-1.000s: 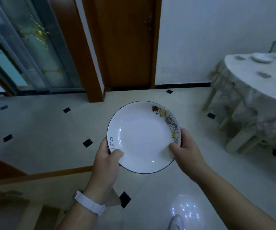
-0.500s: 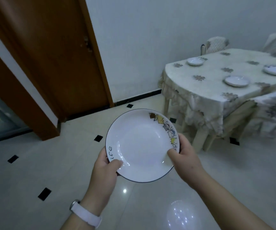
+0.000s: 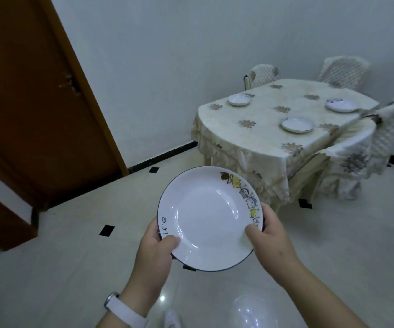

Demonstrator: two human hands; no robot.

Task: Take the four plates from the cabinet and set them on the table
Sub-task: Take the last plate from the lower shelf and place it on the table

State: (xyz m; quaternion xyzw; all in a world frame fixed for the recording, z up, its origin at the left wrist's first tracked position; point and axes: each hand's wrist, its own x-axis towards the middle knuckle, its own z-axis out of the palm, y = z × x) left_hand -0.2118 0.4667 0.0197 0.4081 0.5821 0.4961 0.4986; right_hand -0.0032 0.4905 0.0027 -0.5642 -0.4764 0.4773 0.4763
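Between both hands, white plate [image 3: 209, 217], left hand [image 3: 155, 250] and right hand [image 3: 270, 235] gripping opposite rims

The white round ceramic plate [image 3: 205, 218] lies between left hand [image 3: 154, 252] and right hand [image 3: 270, 237]. Ahead and right of the hands, the cloth-covered counter [image 3: 262, 143] carries three white round dishes [image 3: 297, 124], well apart.

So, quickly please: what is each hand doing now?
Left hand: holding the plate by its near-left rim, thumb on top.
Right hand: holding the same plate by its right rim.
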